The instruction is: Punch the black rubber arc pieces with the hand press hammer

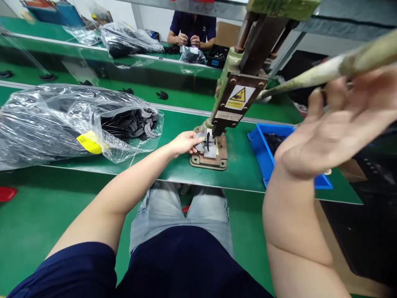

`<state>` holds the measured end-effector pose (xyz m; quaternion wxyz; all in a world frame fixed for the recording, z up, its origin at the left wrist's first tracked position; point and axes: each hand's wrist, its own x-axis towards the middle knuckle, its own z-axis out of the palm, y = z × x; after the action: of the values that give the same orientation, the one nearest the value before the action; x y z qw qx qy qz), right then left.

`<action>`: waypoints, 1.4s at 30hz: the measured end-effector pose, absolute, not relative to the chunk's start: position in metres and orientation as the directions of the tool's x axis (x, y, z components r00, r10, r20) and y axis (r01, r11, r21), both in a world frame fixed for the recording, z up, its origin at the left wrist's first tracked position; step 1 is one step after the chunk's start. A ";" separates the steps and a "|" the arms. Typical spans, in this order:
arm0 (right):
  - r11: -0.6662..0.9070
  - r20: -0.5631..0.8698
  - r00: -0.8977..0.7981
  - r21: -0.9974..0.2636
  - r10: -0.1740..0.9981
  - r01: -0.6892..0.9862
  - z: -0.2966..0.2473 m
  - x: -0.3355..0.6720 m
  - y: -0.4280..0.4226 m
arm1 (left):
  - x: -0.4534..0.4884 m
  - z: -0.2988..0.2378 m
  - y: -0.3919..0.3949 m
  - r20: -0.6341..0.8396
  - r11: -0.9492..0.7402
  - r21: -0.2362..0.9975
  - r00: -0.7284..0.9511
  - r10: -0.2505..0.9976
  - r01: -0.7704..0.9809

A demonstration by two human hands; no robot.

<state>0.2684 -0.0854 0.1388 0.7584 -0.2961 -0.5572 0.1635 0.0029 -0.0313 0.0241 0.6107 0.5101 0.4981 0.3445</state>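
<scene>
My left hand [186, 142] reaches to the base of a green hand press [225, 91]. Its thumb and fingers pinch a flat grey curved piece [199, 144] at the fixture under the ram. A small black curved part [208, 141] stands in the fixture beside the fingertips, against a grey metal plate [211, 151]. My right hand [338, 124] is raised at the right, blurred, palm facing me. Its fingers are apart and bent up against the underside of the press's long lever [322, 72]; they do not visibly wrap around it.
A large clear bag [56, 120] of black curved pieces lies at the left, with a yellow label. At the right sits a blue bin [259, 153] holding dark parts. Black pieces [161, 95] lie on the green strip behind. Across it, another person [194, 31] works with both hands.
</scene>
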 end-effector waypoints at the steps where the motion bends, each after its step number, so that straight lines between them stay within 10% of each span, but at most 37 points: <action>1: 0.798 0.790 0.359 -0.579 0.498 0.166 0.126 0.266 -0.088 | -0.002 0.028 -0.042 -0.219 0.206 0.976 0.273 0.937 0.076; 11: 0.459 0.449 -0.099 -0.878 0.888 0.137 -0.013 0.189 -0.142 | -0.027 0.058 -0.133 -0.109 0.108 0.994 0.348 0.931 0.023; 27: 0.484 0.486 -0.043 -0.852 0.873 0.201 -0.026 0.165 -0.160 | -0.025 0.049 -0.139 -0.269 0.356 0.931 0.500 0.823 -0.085; 39: 0.643 0.571 -0.300 -0.638 0.764 0.425 -0.011 0.190 -0.153 | -0.039 0.036 -0.137 -0.187 0.157 0.982 0.385 0.904 0.109; 42: 0.677 0.612 -0.301 -0.594 0.731 0.436 -0.013 0.188 -0.154 | -0.037 0.033 -0.146 0.029 -0.080 0.973 0.229 0.973 0.217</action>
<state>0.1876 -0.1541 -0.0133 0.4617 -0.3690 -0.7906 0.1600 -0.0369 -0.1457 0.0328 0.4793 0.6203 0.4796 0.3942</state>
